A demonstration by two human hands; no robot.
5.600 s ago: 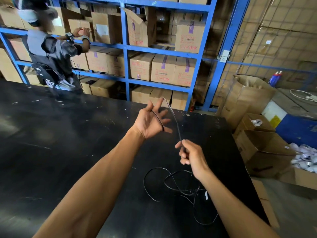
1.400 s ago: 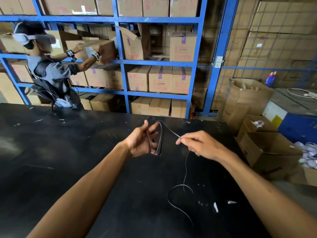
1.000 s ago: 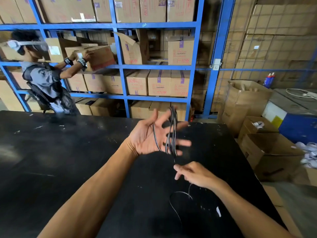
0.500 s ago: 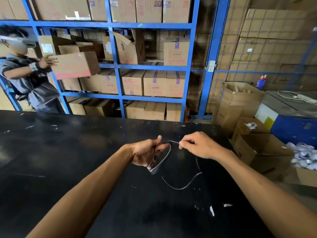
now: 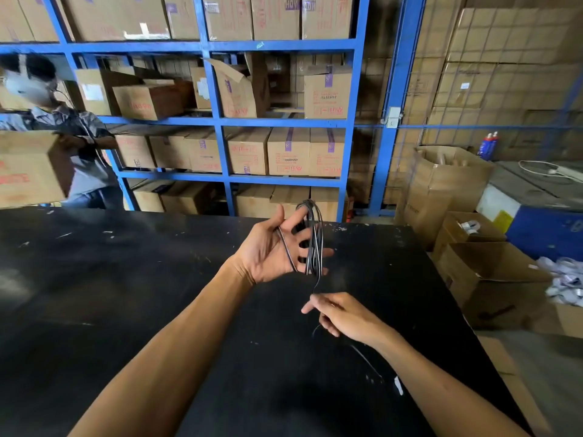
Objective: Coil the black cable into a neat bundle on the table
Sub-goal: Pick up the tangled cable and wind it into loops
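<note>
Several loops of the black cable (image 5: 313, 238) hang around the spread fingers of my left hand (image 5: 273, 250), which is raised palm-up above the black table (image 5: 126, 294). From the loops one strand drops to my right hand (image 5: 342, 313), which pinches it just below. A short loose tail of the cable runs on from under my right hand and lies on the table toward the lower right, with a small white tag (image 5: 398, 385) near its end.
A blue shelf rack (image 5: 217, 121) full of cardboard boxes stands behind the table. A person (image 5: 63, 134) at the far left carries a box. Open cardboard boxes (image 5: 485, 279) sit on the floor beyond the table's right edge.
My left hand has lifted and opened its fingers with the loops around them. My right hand has dropped below it along the strand. Less cable lies loose on the table.
</note>
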